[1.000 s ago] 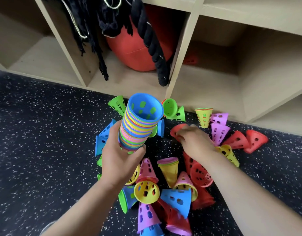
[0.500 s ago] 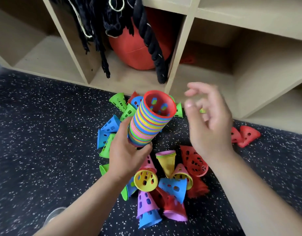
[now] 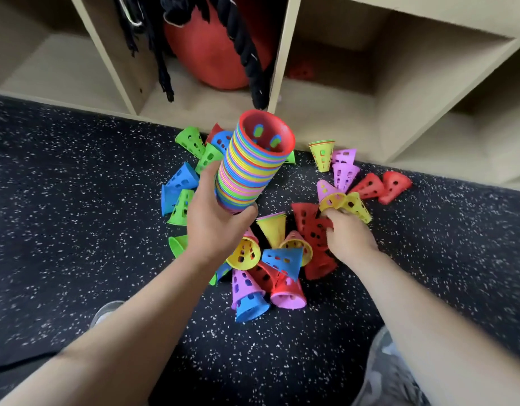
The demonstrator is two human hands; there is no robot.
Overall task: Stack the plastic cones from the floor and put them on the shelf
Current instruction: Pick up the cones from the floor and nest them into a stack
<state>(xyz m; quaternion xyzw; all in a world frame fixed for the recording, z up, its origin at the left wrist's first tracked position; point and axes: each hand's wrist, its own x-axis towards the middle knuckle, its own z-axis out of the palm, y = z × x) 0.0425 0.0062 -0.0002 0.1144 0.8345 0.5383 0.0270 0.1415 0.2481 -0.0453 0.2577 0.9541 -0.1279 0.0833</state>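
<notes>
Plastic cone stack (image 3: 252, 165) in left grip (image 3: 214, 221)

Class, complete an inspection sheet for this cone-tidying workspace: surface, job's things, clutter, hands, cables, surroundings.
Surface: dark speckled floor.
Job's things: tall multicoloured cone stack, red one uppermost; many loose cones scattered on the floor before the shelf.
Clutter: nothing seen.
Hands: left hand grips the stack's base; right hand is down at a red cone and a yellow cone, grip unclear.
Cables: nothing seen; a black rope hangs in the shelf.
Surroundings: red ball behind the rope.
</notes>
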